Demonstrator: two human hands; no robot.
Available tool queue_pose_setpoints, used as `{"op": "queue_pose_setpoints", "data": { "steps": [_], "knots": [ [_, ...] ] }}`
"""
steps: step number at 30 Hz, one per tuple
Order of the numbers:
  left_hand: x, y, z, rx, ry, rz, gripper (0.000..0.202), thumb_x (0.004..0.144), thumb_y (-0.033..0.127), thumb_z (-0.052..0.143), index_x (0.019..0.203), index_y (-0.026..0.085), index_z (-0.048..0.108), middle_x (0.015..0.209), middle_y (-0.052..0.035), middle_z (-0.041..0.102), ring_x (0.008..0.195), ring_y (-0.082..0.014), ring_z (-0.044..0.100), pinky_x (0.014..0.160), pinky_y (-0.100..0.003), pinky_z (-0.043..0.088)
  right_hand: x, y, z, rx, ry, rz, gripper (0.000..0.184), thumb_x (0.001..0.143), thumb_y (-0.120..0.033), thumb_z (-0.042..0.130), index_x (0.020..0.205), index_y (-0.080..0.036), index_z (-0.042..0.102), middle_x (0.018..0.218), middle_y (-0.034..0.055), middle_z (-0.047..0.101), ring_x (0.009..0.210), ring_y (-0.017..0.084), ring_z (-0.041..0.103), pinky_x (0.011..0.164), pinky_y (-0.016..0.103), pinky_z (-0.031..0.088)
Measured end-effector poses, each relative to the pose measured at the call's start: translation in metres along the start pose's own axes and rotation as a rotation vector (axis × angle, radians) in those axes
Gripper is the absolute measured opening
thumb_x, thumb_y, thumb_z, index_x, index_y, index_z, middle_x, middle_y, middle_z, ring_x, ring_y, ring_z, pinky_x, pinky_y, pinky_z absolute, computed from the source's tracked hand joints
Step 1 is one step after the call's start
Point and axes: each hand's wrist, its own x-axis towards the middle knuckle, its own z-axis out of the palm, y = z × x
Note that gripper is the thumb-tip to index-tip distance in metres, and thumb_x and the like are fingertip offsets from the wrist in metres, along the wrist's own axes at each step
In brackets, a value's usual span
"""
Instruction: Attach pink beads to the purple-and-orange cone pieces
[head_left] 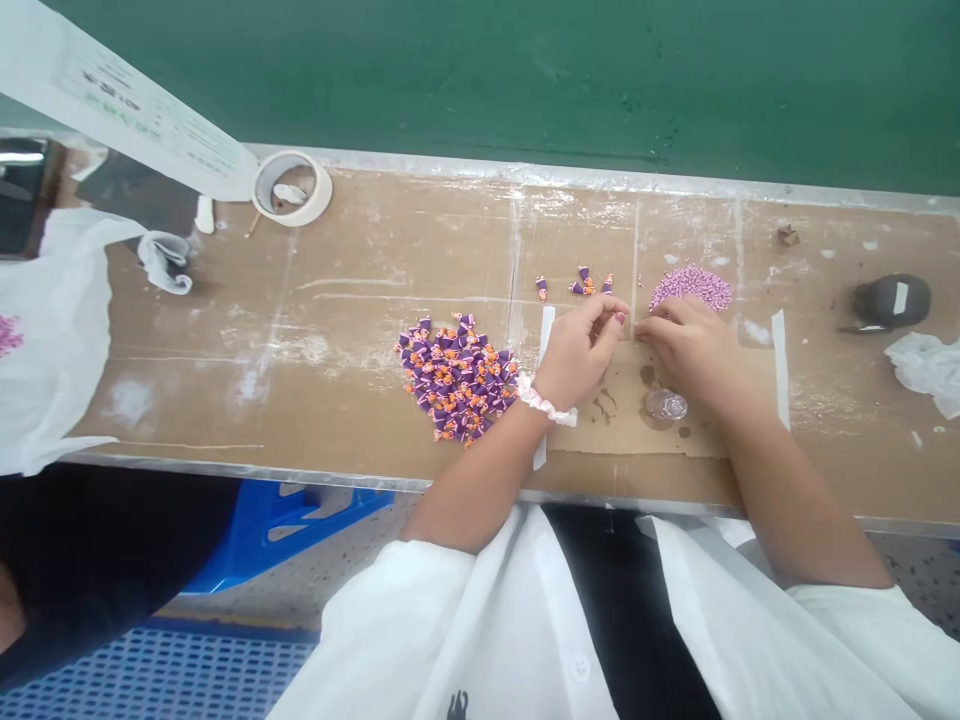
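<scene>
My left hand [579, 350] is curled in a pinch at the middle of the brown bench [337, 300], fingertips closed on something too small to make out. My right hand [690, 345] lies just to its right, fingers bent and pressed to the bench beside a small heap of pink beads [691, 286]. A pile of several purple-and-orange pieces [457, 376] sits left of my left wrist. A few separate purple-and-orange pieces [581, 284] stand just beyond my fingertips. A small clear round cap [666, 404] lies under my right wrist.
A tape roll [292, 187] rests at the back left, with a white plastic bag [45, 330] at the left edge. A dark grey rounded object [891, 301] and crumpled white tissue [926, 366] lie at the right. A blue stool [270, 525] stands below the bench edge.
</scene>
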Motion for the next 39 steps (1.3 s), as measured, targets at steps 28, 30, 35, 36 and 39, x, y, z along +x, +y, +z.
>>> {"op": "queue_pose_setpoints", "data": {
  "steps": [28, 30, 35, 36, 39],
  "knots": [
    [-0.009, 0.001, 0.013, -0.644, -0.332, -0.189, 0.033, 0.075, 0.043, 0.076, 0.08, 0.013, 0.065, 0.068, 0.0027, 0.059, 0.059, -0.0049, 0.052, 0.062, -0.022, 0.045, -0.015, -0.02, -0.032, 0.756, 0.28, 0.104, 0.011, 0.087, -0.015, 0.062, 0.09, -0.026, 0.063, 0.084, 0.0014, 0.06, 0.077, 0.016, 0.059, 0.063, 0.032, 0.047],
    [-0.011, 0.003, 0.015, -0.633, -0.295, -0.142, 0.032, 0.077, 0.044, 0.074, 0.08, 0.014, 0.063, 0.07, 0.0025, 0.058, 0.059, -0.0049, 0.052, 0.061, -0.021, 0.045, -0.016, -0.024, -0.033, 0.735, 0.329, 0.126, 0.011, 0.086, -0.015, 0.064, 0.089, -0.026, 0.063, 0.082, 0.0012, 0.061, 0.075, 0.016, 0.059, 0.06, 0.031, 0.047],
    [-0.017, 0.008, 0.018, -0.465, -0.209, 0.023, 0.032, 0.082, 0.047, 0.067, 0.081, 0.016, 0.062, 0.077, -0.0004, 0.061, 0.066, -0.0072, 0.054, 0.064, -0.022, 0.045, -0.015, -0.031, -0.032, 0.731, 0.419, 0.119, 0.015, 0.083, -0.01, 0.064, 0.086, -0.024, 0.059, 0.078, -0.0002, 0.06, 0.071, 0.015, 0.057, 0.06, 0.031, 0.046],
    [-0.018, 0.008, 0.018, -0.398, -0.189, 0.056, 0.033, 0.083, 0.049, 0.065, 0.081, 0.016, 0.062, 0.077, -0.0012, 0.061, 0.068, -0.0083, 0.054, 0.066, -0.023, 0.046, -0.015, -0.031, -0.032, 0.734, 0.422, 0.11, 0.015, 0.083, -0.009, 0.063, 0.086, -0.024, 0.059, 0.078, -0.0001, 0.059, 0.071, 0.015, 0.056, 0.06, 0.031, 0.045],
    [-0.02, 0.008, 0.019, -0.196, -0.139, 0.164, 0.034, 0.088, 0.05, 0.058, 0.081, 0.017, 0.063, 0.078, -0.0033, 0.063, 0.072, -0.0116, 0.056, 0.071, -0.026, 0.046, -0.015, -0.031, -0.032, 0.737, 0.419, 0.094, 0.016, 0.082, -0.009, 0.061, 0.085, -0.024, 0.057, 0.077, -0.0002, 0.057, 0.07, 0.015, 0.055, 0.06, 0.032, 0.045]
  ]
}}
